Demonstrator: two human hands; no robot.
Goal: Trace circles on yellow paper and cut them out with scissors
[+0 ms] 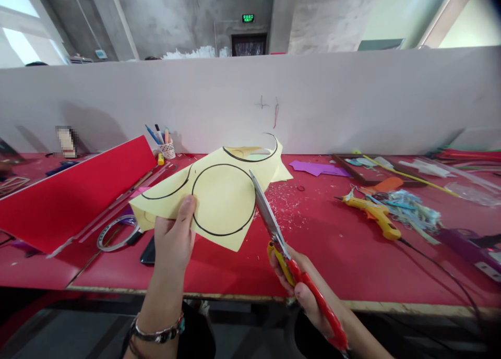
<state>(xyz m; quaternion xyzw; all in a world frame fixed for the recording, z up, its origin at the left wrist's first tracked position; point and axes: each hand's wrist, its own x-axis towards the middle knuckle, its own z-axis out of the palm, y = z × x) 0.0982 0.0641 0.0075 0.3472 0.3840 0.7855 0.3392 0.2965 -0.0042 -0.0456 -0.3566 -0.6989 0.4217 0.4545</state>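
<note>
My left hand [176, 234] pinches the near left part of a pale yellow paper sheet [225, 200], thumb on top and fingers beneath. Black marker outlines are drawn on the sheet: one full circle in the middle and curved lines at its left and far sides. A cut-out opening shows at the far end. Wrapped around the red and yellow handles of a pair of scissors [276, 228] is my right hand [309, 291]. The blade tips lie at the right edge of the drawn circle; whether the blades are parted is hard to see.
A red board [78, 192] leans at the left, near a roll of tape [117, 234] and a pen cup [167, 149]. To the right lie a yellow glue gun [371, 215] with its cord, purple paper [321, 168] and shredded strips [415, 210]. Paper scraps dot the red table [313, 254].
</note>
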